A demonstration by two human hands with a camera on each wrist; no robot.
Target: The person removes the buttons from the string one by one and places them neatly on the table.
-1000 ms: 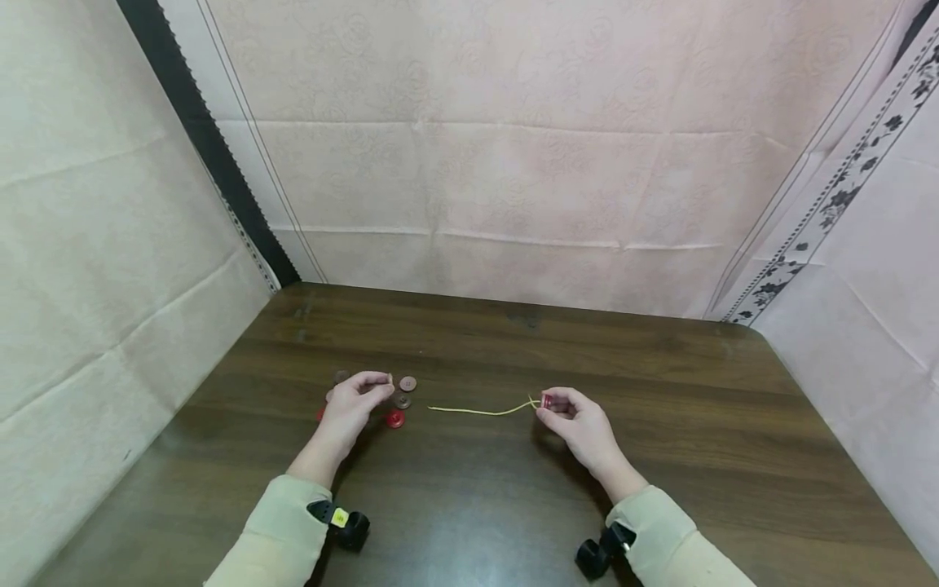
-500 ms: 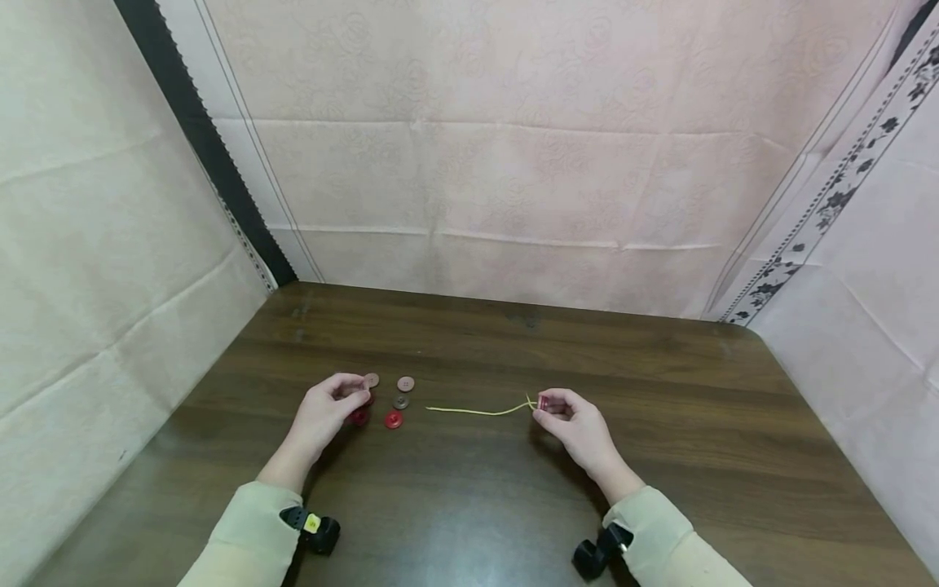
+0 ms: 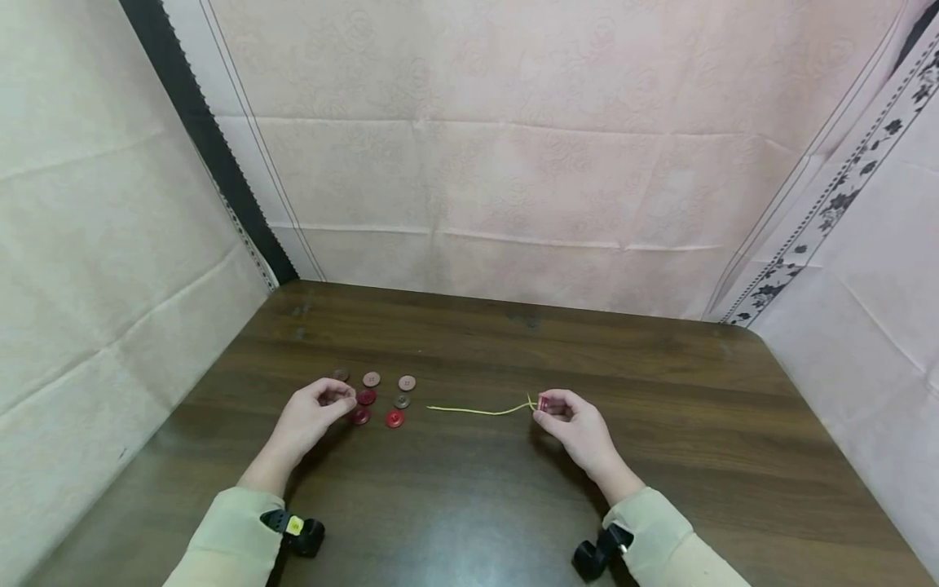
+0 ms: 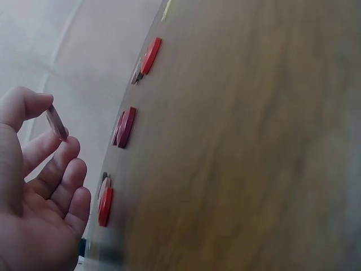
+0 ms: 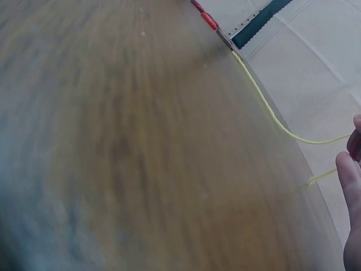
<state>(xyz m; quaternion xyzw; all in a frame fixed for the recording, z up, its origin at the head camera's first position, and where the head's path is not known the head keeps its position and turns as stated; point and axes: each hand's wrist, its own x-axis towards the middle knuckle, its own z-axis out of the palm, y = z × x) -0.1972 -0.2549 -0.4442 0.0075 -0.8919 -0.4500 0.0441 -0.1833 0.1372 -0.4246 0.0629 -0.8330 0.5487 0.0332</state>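
Note:
Between the thumb and index finger of my left hand (image 3: 308, 420) is a brownish button (image 4: 56, 122), pinched on edge; the head view mostly hides it. The hand hovers at the left side of the loose buttons. My right hand (image 3: 579, 428) pinches a red button (image 3: 544, 403), dark in the right wrist view, with a yellow string (image 3: 477, 412) running from it. One length of string trails left along the table, and a short end sticks out beside the fingers. Whether the right hand holds more than one button is unclear.
Several buttons lie on the brown wooden table (image 3: 469, 505): dark red ones (image 3: 366, 397), pale pink ones (image 3: 407, 382), a grey one (image 3: 402, 401), a bright red one (image 3: 394, 418) and a brown one (image 3: 341, 374). Pale cloth (image 3: 469, 204) hangs beyond the table's back edge.
My left hand has drawn back to the left and toward me, uncovering buttons that it hid before. The right hand and the string have hardly moved.

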